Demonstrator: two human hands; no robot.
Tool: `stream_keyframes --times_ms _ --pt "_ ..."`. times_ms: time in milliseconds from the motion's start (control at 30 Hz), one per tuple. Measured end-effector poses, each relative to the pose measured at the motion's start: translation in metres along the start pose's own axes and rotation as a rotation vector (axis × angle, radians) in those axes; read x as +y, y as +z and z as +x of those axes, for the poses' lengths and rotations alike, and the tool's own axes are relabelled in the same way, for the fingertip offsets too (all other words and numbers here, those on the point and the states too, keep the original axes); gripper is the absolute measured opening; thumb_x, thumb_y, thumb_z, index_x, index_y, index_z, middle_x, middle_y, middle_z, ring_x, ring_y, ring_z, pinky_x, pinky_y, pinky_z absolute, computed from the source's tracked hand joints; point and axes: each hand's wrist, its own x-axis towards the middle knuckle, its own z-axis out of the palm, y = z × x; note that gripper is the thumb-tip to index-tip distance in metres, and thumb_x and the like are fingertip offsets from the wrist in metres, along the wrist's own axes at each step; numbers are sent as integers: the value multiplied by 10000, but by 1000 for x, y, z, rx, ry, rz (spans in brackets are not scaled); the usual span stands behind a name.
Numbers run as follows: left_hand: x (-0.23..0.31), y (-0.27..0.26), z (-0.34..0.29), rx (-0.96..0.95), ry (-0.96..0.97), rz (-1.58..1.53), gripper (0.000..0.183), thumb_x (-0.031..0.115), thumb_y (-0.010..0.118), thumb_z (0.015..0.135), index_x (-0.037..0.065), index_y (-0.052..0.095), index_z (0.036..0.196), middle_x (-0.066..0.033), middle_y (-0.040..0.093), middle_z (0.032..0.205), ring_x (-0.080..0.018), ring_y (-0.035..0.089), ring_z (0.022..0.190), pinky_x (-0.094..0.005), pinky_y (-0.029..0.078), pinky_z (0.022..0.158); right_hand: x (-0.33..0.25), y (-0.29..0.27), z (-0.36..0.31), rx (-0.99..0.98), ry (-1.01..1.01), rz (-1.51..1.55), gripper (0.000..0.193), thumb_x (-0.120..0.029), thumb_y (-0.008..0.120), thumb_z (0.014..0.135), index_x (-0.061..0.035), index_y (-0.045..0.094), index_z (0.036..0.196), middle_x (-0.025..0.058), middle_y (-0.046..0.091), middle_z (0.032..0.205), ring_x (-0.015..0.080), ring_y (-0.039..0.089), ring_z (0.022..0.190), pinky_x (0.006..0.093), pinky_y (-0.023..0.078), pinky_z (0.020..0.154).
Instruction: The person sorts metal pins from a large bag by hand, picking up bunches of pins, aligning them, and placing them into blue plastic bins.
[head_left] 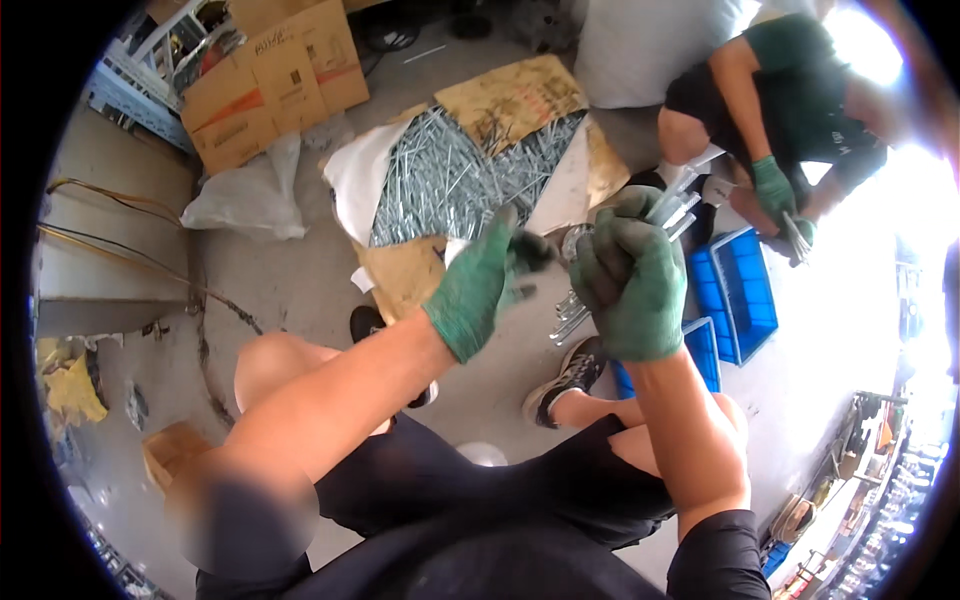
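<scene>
My left hand (484,285), in a green glove with dark fingertips, hangs above the near edge of an opened carton. Its fingers are apart and slightly blurred, and nothing shows between them. To its right my gloved right hand (638,285) is closed around a bundle of thin silver metal rods (678,208). Their ends stick out above the fist and below it on the left. Beyond my hands a heap of similar metal rods (440,170) fills the opened carton, with cardboard flaps (512,105) and white sheeting around it.
Blue plastic crates (737,295) stand right of my right hand. Another person (790,110) crouches behind them, a green-gloved hand (773,185) holding similar rods. Cardboard boxes (275,85) and a clear plastic bag (255,195) lie far left. Cables (215,295) run along the left.
</scene>
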Motion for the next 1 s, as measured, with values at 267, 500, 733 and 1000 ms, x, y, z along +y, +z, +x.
stream_keyframes --times_ms 267,500,733,1000 --pt "3 32 -22 -352 -69 -453 584 655 389 994 108 590 979 -26 611 994 -174 592 990 -355 489 933 21 23 -19 -58 -284 -27 227 -196 668 964 -53 553 829 58 586 705 157 572 633 317 480 585" --pt "-4 15 -17 -176 17 -155 403 527 444 1014 220 632 1194 -6 654 1035 -170 628 936 -391 550 775 10 -5 -9 -243 -386 -702 200 -162 648 966 11 653 865 65 669 809 107 602 751 283 511 674" --pt "0 25 -29 -170 473 585 381 436 487 990 121 627 1151 -2 645 831 -139 621 671 -248 465 526 3 -32 -4 -184 -240 -335 467 -329 486 1047 -1 597 734 57 607 692 142 601 707 297 514 717" --pt "1 11 -37 -698 447 931 263 283 652 964 39 581 1035 6 542 764 -113 530 621 -254 410 532 -7 -22 -16 -275 59 -102 635 -485 470 1028 -79 457 540 55 454 498 234 591 637 439 518 826"
